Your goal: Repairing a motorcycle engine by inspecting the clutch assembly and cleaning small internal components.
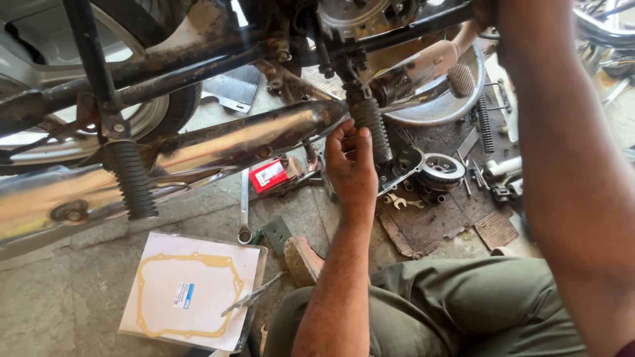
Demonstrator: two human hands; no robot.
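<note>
My left hand (350, 168) reaches up under a motorcycle, its fingers curled and its thumb pressed against the ribbed black rubber footrest (372, 122). The footrest hangs from the rusty frame tube (198, 63), just right of the chrome exhaust pipe (231, 139). My right forearm (562, 165) rises along the right side to the frame at the top. My right hand is hidden there behind the dark tube. Below the left hand, a round clutch part (440, 170) sits in an open engine cover.
A paper gasket on a white card (192, 291) lies on the stone floor with a thin tool (251, 297) across its corner. A spanner (244, 205), a red box (268, 175), springs (486, 122), a chrome cover (430, 92) and small parts on cardboard (456, 218) surround my knee (463, 304).
</note>
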